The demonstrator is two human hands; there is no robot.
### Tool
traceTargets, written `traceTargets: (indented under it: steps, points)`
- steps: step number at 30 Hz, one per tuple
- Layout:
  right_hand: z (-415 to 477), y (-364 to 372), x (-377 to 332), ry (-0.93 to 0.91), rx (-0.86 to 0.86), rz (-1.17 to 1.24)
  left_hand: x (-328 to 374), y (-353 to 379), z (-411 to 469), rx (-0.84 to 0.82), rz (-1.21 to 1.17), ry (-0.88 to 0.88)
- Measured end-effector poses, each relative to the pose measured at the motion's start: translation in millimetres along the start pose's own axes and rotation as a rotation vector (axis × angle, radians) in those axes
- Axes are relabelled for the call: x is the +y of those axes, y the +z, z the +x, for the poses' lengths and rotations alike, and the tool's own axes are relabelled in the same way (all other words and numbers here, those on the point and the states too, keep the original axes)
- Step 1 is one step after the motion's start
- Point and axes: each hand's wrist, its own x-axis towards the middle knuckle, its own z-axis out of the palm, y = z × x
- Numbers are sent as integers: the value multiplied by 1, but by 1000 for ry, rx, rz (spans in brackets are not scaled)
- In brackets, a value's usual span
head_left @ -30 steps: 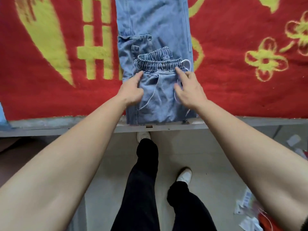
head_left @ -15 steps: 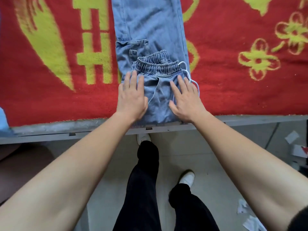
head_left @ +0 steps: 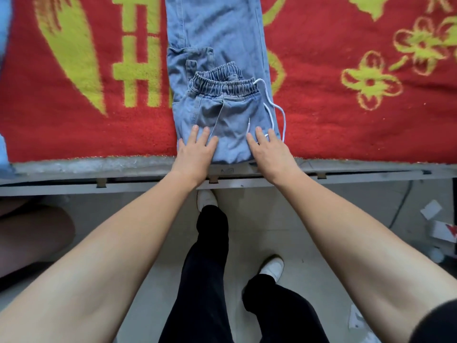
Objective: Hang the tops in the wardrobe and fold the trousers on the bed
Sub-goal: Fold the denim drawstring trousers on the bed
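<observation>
Light blue jeans (head_left: 217,45) lie lengthwise on the red bed cover (head_left: 333,125), running away from me. Their elastic waistband (head_left: 222,85) end is folded back over the legs, with a white drawstring (head_left: 277,107) trailing to the right. My left hand (head_left: 195,152) lies flat with straight fingers on the folded part's near left corner. My right hand (head_left: 270,149) presses flat on the near right corner, fingers straight. Both hands sit close to the bed's front edge (head_left: 123,167).
The red cover carries yellow patterns. A grey bed frame rail (head_left: 346,172) runs across below it. Something pale blue (head_left: 3,154) shows at the far left edge. My black-trousered legs and white shoes stand on the tiled floor, with paper scraps (head_left: 431,209) at the right.
Both hands have slid back along the folded jeans from the waistband toward the bed's front edge, flattening out as they went.
</observation>
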Motion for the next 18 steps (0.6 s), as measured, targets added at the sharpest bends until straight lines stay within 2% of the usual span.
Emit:
traceTargets:
  steps: [7,12,15,18]
  points:
    - [-74,-35,7,-52,59,110,25,-39,-67,-52,-291,-26]
    - [-138,-27,4,-87,-96,128,59,-26,-126,-204,-314,-8]
    - [-137,-36,12,-106,-139,127,60,-35,-127,-225,-374,-3]
    - [-107,-66,28,-30,-51,227,42,-65,-105,-153,-432,-80]
